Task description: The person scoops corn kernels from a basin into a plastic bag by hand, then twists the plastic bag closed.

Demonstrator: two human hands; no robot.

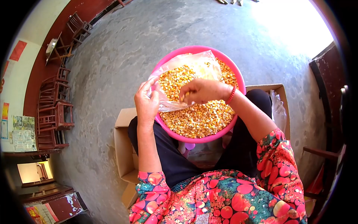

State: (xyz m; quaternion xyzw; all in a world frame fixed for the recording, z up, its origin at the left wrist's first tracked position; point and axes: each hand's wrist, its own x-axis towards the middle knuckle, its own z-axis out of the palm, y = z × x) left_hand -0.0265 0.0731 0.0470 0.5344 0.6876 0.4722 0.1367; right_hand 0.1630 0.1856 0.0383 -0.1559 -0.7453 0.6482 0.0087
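Note:
A pink basin [240,78] full of yellow corn kernels [199,121] is in front of me at my knees. A clear plastic bag [173,106] lies open on the corn, with kernels inside it. My left hand [146,100] pinches the bag's edge at the basin's left rim. Over the bag's mouth, my right hand [204,90] has its fingers curled around some corn kernels. A red bracelet [231,95] circles the right wrist.
Cardboard boxes stand left [125,149] and right of my legs; the right one holds clear plastic bags [278,110]. Wooden chairs [56,115] line the left wall. A dark wooden chair [322,153] is at the right, on the grey concrete floor [100,86].

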